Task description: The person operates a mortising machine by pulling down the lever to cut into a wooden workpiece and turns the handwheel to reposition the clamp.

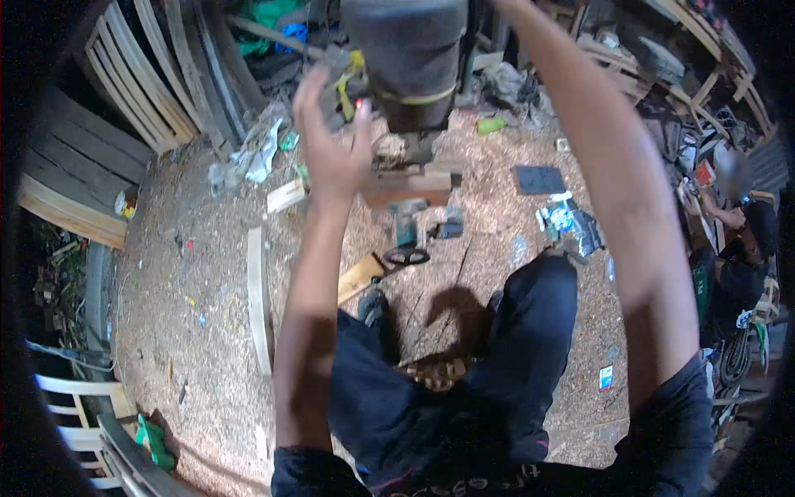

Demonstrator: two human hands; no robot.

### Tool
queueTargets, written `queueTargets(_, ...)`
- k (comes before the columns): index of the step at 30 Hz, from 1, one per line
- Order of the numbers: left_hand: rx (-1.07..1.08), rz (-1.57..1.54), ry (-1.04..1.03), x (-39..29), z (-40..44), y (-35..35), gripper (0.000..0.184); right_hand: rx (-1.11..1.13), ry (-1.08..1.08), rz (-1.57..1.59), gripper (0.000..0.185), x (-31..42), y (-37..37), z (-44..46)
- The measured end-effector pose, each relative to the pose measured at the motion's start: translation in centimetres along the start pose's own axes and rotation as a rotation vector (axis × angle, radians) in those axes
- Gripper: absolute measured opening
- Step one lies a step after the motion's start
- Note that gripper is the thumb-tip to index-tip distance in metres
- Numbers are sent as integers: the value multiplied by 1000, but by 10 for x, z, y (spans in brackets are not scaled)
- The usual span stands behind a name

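My left hand point(333, 157) is raised at the left of a dark machine head point(414, 62), with its fingers spread and nothing held in them. Close to the fingertips are a yellow part point(344, 98) and a small red light. My right arm point(617, 157) reaches up past the machine's right side. Its hand lies beyond the top edge of the view. Below the machine head, a reddish-brown wood block point(406, 192) lies by a green metal base with a black handwheel point(407, 256).
Wood shavings point(199, 273) cover the floor. Curved slats point(137, 79) lean at the back left. A long wood strip point(259, 298) and a dark flat panel point(539, 179) lie on the ground. Another person point(733, 257) sits at the right among scrap wood.
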State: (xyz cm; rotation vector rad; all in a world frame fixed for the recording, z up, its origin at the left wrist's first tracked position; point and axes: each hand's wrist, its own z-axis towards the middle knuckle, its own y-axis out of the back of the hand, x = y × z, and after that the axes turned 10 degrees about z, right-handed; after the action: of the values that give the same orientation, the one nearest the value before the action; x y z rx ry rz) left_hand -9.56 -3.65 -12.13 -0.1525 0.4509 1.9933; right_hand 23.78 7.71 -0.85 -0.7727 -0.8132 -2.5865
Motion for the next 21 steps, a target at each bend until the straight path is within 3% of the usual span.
queueTargets(2,146,126,126,5,-32,16,49,-14,84,180,57,0,4,-13)
queueTargets(3,210,129,194,13,-52,21,49,-15,153,217,71,0,7,-16)
queueTargets(4,272,134,263,21,-71,24,49,-63,169,-145,60,-65,-50,20)
queueTargets(6,305,192,303,24,-103,34,47,21,86,-192,53,-36,-13,-14)
queueTargets(9,361,121,495,27,-144,47,43,83,-41,107,55,-21,7,-62)
queueTargets(12,319,19,569,23,-157,49,40,-21,-176,178,44,24,38,-139)
queueTargets(14,365,12,537,30,-173,54,37,-37,-364,463,37,31,44,-199)
queueTargets(16,403,92,506,33,-194,64,36,-164,7,463,37,-3,23,-269)
queueTargets(18,456,127,573,42,-220,69,34,-2,-260,465,37,33,26,-347)
queueTargets(21,548,155,623,60,-268,69,31,391,-539,350,36,8,-11,-458)
